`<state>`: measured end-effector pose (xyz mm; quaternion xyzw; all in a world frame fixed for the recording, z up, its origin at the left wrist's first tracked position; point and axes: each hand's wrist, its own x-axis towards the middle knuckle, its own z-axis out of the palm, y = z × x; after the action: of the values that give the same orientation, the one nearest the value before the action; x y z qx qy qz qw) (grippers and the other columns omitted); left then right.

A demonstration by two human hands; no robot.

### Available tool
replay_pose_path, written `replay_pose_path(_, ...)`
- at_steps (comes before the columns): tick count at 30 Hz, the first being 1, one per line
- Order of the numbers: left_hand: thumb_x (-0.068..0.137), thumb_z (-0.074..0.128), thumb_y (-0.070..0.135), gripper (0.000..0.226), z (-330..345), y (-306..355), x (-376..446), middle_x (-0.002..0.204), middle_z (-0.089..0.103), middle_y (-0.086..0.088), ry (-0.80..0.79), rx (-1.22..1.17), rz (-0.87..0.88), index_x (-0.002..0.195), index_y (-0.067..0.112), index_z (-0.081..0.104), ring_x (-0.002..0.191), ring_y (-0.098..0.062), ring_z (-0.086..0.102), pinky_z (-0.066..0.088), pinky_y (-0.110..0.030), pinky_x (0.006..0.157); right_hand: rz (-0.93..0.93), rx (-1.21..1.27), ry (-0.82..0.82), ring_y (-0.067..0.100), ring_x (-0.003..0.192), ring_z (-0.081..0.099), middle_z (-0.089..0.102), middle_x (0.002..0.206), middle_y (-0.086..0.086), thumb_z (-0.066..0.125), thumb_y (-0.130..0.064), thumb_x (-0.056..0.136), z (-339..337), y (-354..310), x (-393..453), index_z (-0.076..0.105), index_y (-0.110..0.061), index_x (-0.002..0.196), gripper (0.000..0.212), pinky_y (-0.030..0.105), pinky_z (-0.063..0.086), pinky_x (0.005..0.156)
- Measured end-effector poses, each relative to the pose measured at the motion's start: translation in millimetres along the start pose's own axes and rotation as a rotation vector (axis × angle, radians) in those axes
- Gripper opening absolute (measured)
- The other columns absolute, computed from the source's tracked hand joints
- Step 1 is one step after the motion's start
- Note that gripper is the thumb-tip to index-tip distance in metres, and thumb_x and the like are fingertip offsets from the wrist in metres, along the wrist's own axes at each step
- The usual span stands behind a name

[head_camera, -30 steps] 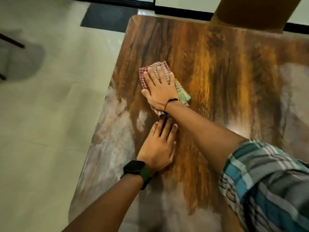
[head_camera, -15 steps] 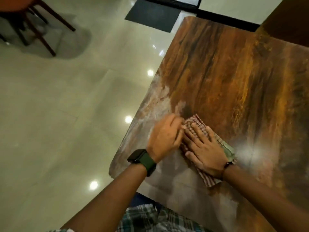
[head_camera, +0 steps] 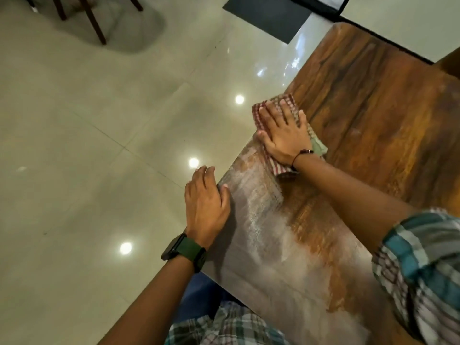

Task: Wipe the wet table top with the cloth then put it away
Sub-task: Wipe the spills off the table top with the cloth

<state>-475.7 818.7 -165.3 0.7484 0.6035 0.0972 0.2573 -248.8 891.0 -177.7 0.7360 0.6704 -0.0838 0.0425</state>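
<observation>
A brown wooden table top [head_camera: 373, 125] fills the right side, with a pale wet sheen over its near left part. A red-and-white checked cloth [head_camera: 280, 168] lies at the table's left edge. My right hand [head_camera: 283, 130] presses flat on the cloth with straight, spread fingers. My left hand [head_camera: 205, 205], with a dark green watch at the wrist, rests at the table's left edge nearer me, fingers over the edge and thumb on the top, holding nothing.
Glossy pale floor tiles [head_camera: 99, 145] lie to the left, reflecting ceiling lights. Dark wooden chair legs [head_camera: 94, 21] stand at the top left. A dark mat [head_camera: 268, 13] lies on the floor beyond the table's far corner.
My right hand has slid the cloth away from me along the table's left edge. My left hand has left the cloth and moved to the table's edge.
</observation>
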Motion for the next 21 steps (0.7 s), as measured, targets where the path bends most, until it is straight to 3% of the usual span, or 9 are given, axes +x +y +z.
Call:
replay_pose_path(4, 0.090, 0.018, 0.044, 0.061, -6, -21, -29, 0.142, 0.039, -0.015, 0.014, 0.016, 0.011, 0.136, 0.007, 0.035, 0.130, -0.029, 0.035, 0.022, -0.043, 0.111, 0.046, 0.052, 0.052, 0.023, 0.146, 0.002, 0.027, 0.153, 0.004, 0.028, -0.040, 0.099, -10, 5, 36, 0.041, -0.016, 0.137, 0.047, 0.055, -0.002, 0.114)
replay_pose_path(10, 0.089, 0.014, 0.051, 0.067, -4, -41, -66, 0.139, 0.043, -0.013, 0.077, -0.126, -0.070, 0.136, 0.009, 0.036, 0.128, -0.028, 0.037, 0.023, -0.041, 0.109, -0.137, -0.063, 0.019, 0.029, 0.134, 0.030, 0.048, 0.132, 0.012, 0.024, -0.039, 0.098, -7, -36, 2, 0.052, -0.011, 0.118, 0.044, 0.056, 0.005, 0.114)
replay_pose_path(15, 0.090, 0.020, 0.046, 0.064, -2, -24, -76, 0.140, 0.041, -0.016, 0.173, -0.251, -0.052, 0.136, 0.006, 0.035, 0.129, -0.029, 0.037, 0.027, -0.047, 0.109, -0.274, -0.018, -0.035, 0.029, 0.133, 0.030, 0.047, 0.130, 0.011, 0.018, -0.040, 0.098, 6, -111, -73, 0.049, -0.014, 0.120, 0.046, 0.058, 0.001, 0.114)
replay_pose_path(21, 0.090, 0.022, 0.048, 0.065, 6, -14, -73, 0.143, 0.039, -0.015, 0.194, -0.278, -0.015, 0.139, 0.006, 0.032, 0.131, -0.028, 0.037, 0.029, -0.051, 0.108, -0.452, -0.120, -0.052, 0.028, 0.144, 0.005, 0.025, 0.150, 0.007, 0.034, -0.033, 0.098, 24, -144, -120, 0.025, -0.017, 0.144, 0.051, 0.055, -0.009, 0.113)
